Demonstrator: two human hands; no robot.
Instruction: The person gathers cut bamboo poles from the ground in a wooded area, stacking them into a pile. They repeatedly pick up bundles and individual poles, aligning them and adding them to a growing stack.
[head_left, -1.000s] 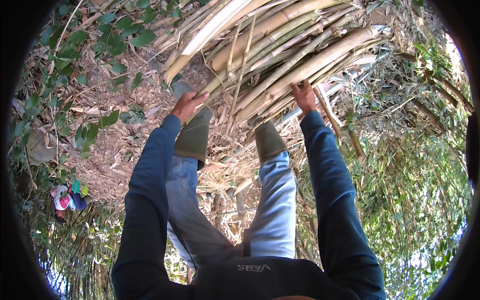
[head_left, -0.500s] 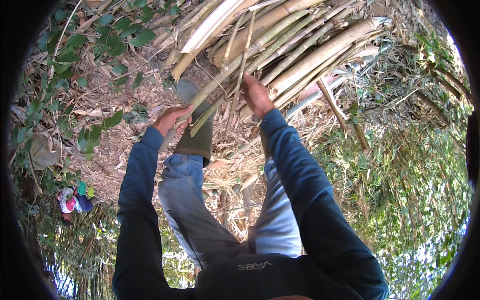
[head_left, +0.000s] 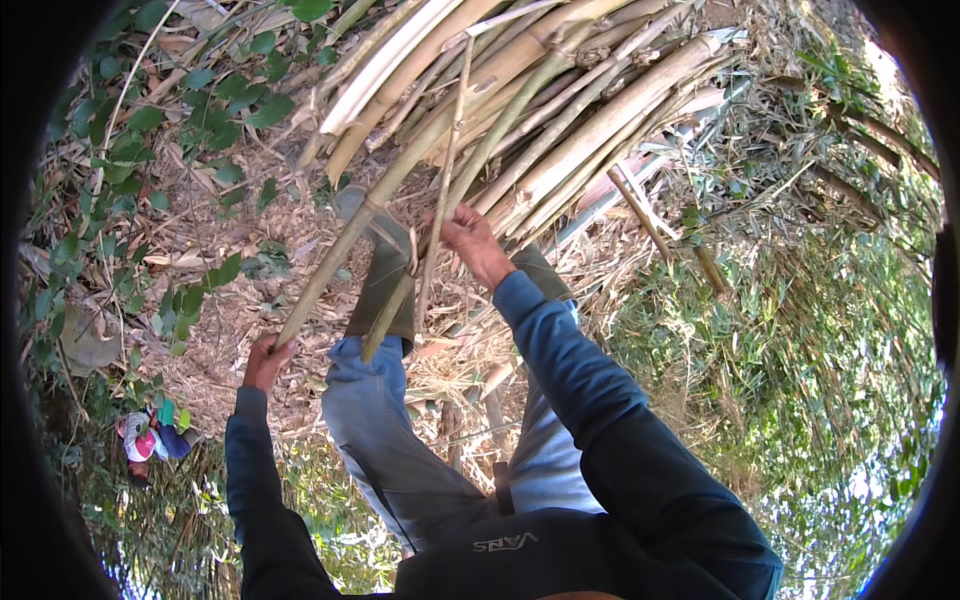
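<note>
My left hand [head_left: 268,362] is closed round the near end of a long bamboo pole [head_left: 335,255], which slants up to the right into the pile. With bent fingers, my right hand [head_left: 476,246] grips a thin bamboo stick [head_left: 446,165] where it crosses a greenish pole [head_left: 385,318]. Part of that grip is hidden behind the fingers. A short side twig [head_left: 412,245] juts out between the poles. Beyond both hands lies a pile of cut bamboo [head_left: 610,125], its pieces running roughly alongside one another.
My boots [head_left: 385,290] stand among dry leaf litter [head_left: 240,280]. Leafy green plants [head_left: 215,130] grow at the left. Short sticks [head_left: 640,212] poke up right of the pile, with thick bamboo growth [head_left: 800,380] beyond. Another person [head_left: 152,440] is far off at the left.
My left hand has drawn the bamboo pole down and left, out from the pile. My right hand has come left and nearer to me, bringing the thin stick and the greenish pole along.
</note>
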